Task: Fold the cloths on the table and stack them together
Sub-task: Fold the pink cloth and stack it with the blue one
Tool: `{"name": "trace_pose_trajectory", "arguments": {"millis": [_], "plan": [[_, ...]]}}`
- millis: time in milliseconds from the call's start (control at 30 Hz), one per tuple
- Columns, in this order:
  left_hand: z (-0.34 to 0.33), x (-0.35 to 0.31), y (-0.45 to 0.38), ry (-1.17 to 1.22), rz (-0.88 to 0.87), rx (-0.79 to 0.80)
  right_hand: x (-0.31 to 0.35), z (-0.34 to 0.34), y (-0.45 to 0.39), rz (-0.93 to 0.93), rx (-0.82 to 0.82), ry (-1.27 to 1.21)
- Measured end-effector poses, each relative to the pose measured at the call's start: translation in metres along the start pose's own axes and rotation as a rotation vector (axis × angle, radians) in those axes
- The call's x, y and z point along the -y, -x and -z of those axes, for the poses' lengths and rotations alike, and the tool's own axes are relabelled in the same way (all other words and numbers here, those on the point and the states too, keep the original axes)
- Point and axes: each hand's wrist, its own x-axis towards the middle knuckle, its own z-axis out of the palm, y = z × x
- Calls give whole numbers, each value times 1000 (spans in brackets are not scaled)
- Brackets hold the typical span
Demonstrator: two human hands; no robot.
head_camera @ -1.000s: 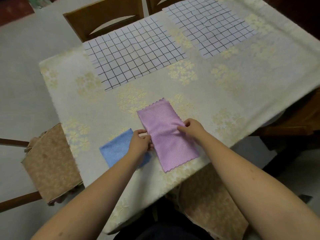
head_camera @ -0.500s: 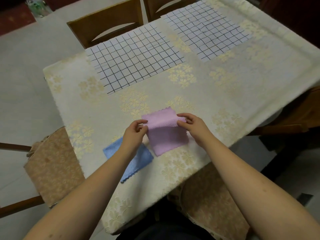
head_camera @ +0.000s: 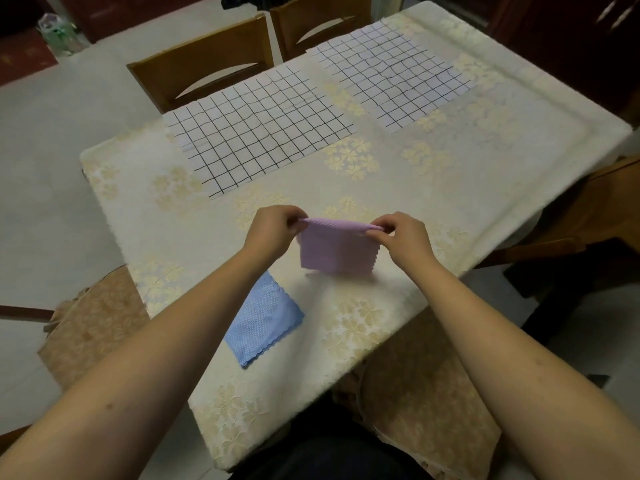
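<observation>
Nearest you, the folded blue cloth (head_camera: 265,318) is lying flat close to the near edge of the table (head_camera: 571,140), half hidden under your left forearm and keeping its place from a second ago. Just beyond it you are holding the pink cloth (head_camera: 336,247) up off the tablecloth: your left hand (head_camera: 268,233) is pinching one end of its folded top edge and your right hand (head_camera: 403,237) is pinching the other, fingers curled tight on the fabric. A second ago this cloth was lying as a long strip on the table with your hands at its middle; now it is doubled over and hanging as a small square with its scalloped edges pointing down. That suggests the fold is as good as made, and what is probably left for this piece is to carry it toward the near edge and lay it on the blue one. Farther on, two checked cloths (head_camera: 256,133) (head_camera: 391,74) are lying spread flat along the far edge, not yet folded, in front of two wooden chairs (head_camera: 201,67).
</observation>
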Motion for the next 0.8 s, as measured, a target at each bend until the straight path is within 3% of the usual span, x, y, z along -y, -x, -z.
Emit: {"name": "trace_pose_trajectory", "arguments": {"millis": [167, 300, 367, 500, 567, 633, 800], "plan": [[11, -13, -19, 18, -176, -106, 1, 11, -6, 137, -249, 70], [-3, 4, -4, 92, -262, -97, -18, 3, 22, 238, -308, 178], [-24, 21, 14, 76, -235, -12, -35, -16, 46, 242, -231, 255], [-70, 61, 58, -8, 48, 252, -58, -59, 96, 149, 223, 379], [-82, 73, 72, -24, 124, 280, -68, -76, 109, 135, 349, 429], [-85, 74, 74, 27, 161, 254, -79, -83, 106, 61, 308, 384], [-89, 63, 52, 46, 216, 232, -92, -77, 69, -269, 17, 116]]}}
